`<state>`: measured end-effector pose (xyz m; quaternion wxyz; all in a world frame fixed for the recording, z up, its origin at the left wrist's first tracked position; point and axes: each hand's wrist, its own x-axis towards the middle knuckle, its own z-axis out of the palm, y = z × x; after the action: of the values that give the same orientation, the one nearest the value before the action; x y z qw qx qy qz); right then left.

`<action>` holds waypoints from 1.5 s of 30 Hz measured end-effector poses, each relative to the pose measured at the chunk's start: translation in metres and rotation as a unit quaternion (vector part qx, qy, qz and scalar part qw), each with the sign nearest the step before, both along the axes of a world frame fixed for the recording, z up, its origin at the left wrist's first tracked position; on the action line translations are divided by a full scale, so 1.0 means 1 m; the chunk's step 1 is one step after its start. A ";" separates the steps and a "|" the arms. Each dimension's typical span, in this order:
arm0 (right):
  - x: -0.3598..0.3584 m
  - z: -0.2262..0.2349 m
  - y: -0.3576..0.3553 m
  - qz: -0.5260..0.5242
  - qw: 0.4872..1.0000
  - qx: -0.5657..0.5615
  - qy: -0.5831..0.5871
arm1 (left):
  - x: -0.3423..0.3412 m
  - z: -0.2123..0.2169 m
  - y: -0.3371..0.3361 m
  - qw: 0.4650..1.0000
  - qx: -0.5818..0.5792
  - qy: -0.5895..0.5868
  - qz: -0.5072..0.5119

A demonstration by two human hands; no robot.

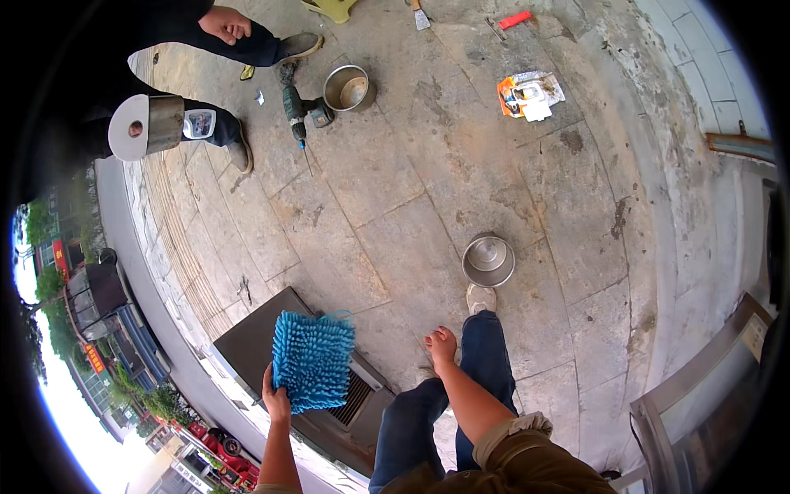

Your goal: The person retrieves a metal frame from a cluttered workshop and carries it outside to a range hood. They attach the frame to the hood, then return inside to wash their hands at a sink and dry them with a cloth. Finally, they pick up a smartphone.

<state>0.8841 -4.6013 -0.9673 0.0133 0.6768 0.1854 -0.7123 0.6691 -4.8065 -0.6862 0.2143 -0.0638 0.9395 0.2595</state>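
My left hand grips the lower left edge of a blue chenille cleaning mitt, its thumb and fingers closed on it. The mitt hangs over a dark grey metal appliance with a slatted vent, which looks like a range hood and lies on the pavement. Part of the appliance is hidden under the mitt. My right hand is held by my knee with its fingers curled in, and nothing shows in it. Ahead of my shoe stands a round metal pot.
A cordless drill with a brush head lies by a second metal pot. Another person's hand and legs are at upper left. Farther off lie a scraper, a red-handled tool and an orange-white packet. A metal-framed door stands right.
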 end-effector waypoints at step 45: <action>-0.270 0.184 0.367 -0.307 0.951 -0.024 -0.014 | -0.165 -0.063 0.502 0.788 0.110 -0.287 -0.533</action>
<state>0.6140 -4.2344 -0.7829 -0.1871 0.7108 -0.0484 -0.6764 0.5044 -4.3047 -0.7487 0.5840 0.3992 0.6848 0.1753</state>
